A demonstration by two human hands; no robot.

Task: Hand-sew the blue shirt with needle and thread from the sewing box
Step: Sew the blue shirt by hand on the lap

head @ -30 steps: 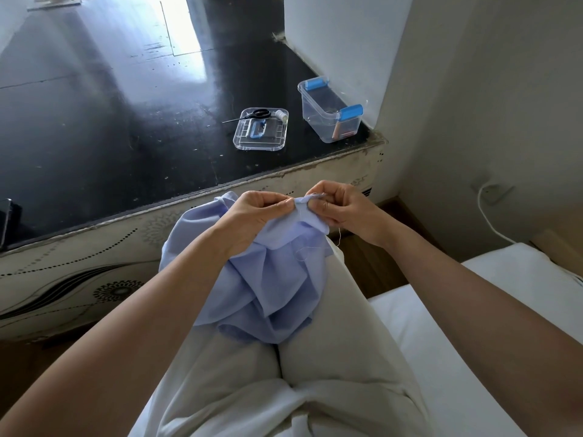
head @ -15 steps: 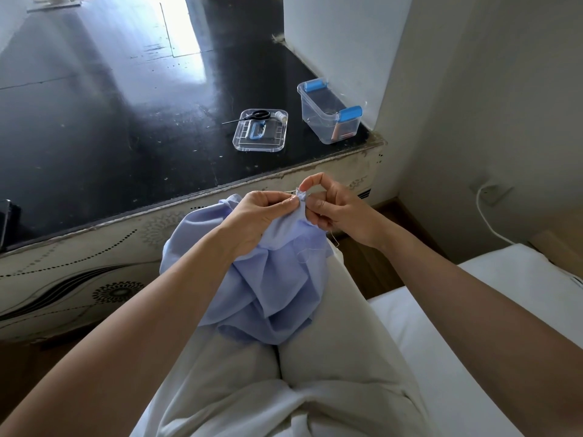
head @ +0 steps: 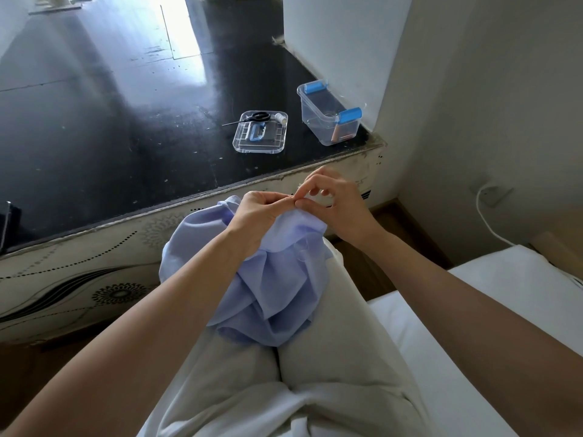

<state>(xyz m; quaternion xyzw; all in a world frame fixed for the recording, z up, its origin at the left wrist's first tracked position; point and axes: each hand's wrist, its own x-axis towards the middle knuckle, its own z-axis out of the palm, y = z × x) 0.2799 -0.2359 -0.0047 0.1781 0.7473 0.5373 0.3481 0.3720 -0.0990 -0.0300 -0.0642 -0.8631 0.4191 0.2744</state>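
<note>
Black table [head: 110, 121] unchanged from a second ago: clear box [head: 315, 116] at its far right corner, the lid [head: 275, 142] beside it carrying scissors [head: 257, 116] and a white spool [head: 280, 117], none of it moved. Shirt [head: 265, 298] is bunched on the person's lap, top fold raised between both hands, same place as before. Left hand [head: 258, 212] keeps pinching that fold with thumb and fingers curled on the cloth, no real shift. Right hand [head: 340, 206] is the change: a second ago its fingers were down on the fold edge, now it is lifted a little up and away, thumb and forefinger pinched tight just above the fold, other fingers curled loosely. Needle itself too small to make out, so whether the pinch holds needle or thread cannot be told. Reads as a stitch being drawn out through the fold; sewing is mid-way, with more stitches likely to follow.
</note>
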